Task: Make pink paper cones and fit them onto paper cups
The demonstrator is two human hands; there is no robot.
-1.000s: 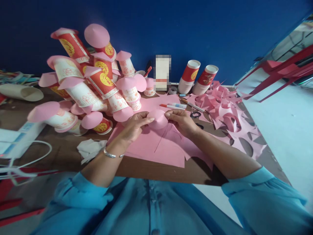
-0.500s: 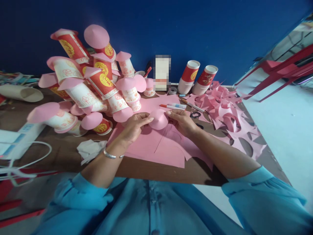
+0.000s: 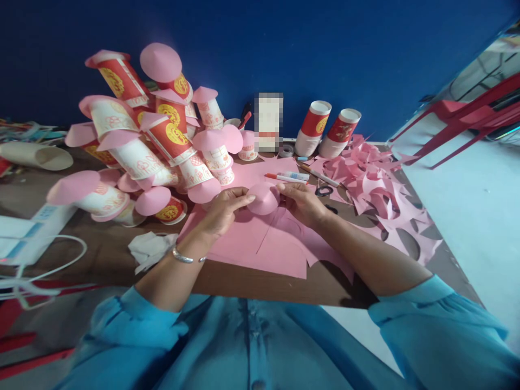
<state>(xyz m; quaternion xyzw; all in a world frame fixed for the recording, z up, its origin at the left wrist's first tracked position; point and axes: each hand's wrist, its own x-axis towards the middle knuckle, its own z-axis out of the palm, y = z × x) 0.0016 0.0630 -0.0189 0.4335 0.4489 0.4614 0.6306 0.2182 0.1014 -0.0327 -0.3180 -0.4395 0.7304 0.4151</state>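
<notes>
Left hand (image 3: 224,209) and right hand (image 3: 304,205) pinch a shallow pink paper cone (image 3: 263,200) by opposite edges.
Beneath: pink paper sheets (image 3: 239,244), brown table (image 3: 244,284); behind, blue wall (image 3: 244,49).

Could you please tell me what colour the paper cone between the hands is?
The paper cone is light pink; the head view shows it best.

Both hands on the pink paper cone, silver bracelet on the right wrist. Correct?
Wrong wrist: the head view shows the silver bracelet on the left wrist, not the right. The rest holds: the left hand and right hand are both on the pink paper cone.
</notes>
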